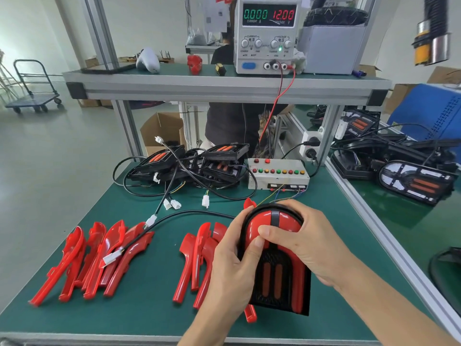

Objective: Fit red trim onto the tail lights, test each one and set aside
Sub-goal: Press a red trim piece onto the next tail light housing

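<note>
Over a green workbench (154,308), left hand (230,265) and right hand (306,243) clasped a tail light (279,268), thumbs pressing its red trim (287,224).

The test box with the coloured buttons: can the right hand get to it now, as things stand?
Probably yes, but not at once. The right hand grips the tail light together with the left hand. The test box stands just beyond it on the green mat, with only thin wires between them.
</note>
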The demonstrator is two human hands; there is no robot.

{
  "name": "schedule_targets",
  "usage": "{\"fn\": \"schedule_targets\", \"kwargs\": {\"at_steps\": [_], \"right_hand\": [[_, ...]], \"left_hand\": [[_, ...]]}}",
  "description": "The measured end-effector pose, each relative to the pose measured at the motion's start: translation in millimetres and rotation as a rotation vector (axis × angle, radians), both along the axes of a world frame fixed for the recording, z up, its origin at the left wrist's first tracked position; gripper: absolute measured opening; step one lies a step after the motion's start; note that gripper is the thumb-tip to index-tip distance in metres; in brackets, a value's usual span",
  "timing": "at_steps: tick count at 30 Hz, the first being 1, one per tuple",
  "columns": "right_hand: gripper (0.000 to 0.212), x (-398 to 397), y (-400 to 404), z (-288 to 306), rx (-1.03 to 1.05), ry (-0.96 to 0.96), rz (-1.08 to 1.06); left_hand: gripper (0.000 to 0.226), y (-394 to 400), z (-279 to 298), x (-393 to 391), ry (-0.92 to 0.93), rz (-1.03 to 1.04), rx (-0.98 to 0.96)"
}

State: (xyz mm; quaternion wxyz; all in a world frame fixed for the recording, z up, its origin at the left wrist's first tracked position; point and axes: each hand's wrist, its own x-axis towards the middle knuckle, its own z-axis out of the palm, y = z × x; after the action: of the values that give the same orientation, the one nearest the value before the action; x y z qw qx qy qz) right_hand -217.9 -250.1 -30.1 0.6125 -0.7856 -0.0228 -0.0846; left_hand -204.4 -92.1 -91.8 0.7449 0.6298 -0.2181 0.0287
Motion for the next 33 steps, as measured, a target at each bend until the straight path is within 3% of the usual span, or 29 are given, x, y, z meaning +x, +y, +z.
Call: {"fn": "schedule_targets", "kwargs": {"at_steps": [7,11,17,24,33], "right_hand": [[0.037,-3.7,0.8,4.3,-0.004,0.039,0.001],[0.048,-1.2,1.2,9.3,-0.031,0.065,-0.003],[0.032,3.7,2.3,6.1,0.104,0.094,0.013],[0.030,3.1,6.3,3.0,0.109,0.038,0.001],[0.029,-0.4,3.3,-0.2,0.151,0.073,-0.045]], "left_hand": [[0.044,3.5,0.7,1.7,-0.013,-0.005,0.032],[0.047,7.0,3.5,5.9,0.013,-0.069,0.088],[0.053,17.9,3.1,11.4,0.153,-0.242,-0.023],[0.042,13.5,6.5,11.3,0.211,-0.235,-0.164],[0.033,3.3,6.1,5.6,0.224,-0.203,-0.173]]}}
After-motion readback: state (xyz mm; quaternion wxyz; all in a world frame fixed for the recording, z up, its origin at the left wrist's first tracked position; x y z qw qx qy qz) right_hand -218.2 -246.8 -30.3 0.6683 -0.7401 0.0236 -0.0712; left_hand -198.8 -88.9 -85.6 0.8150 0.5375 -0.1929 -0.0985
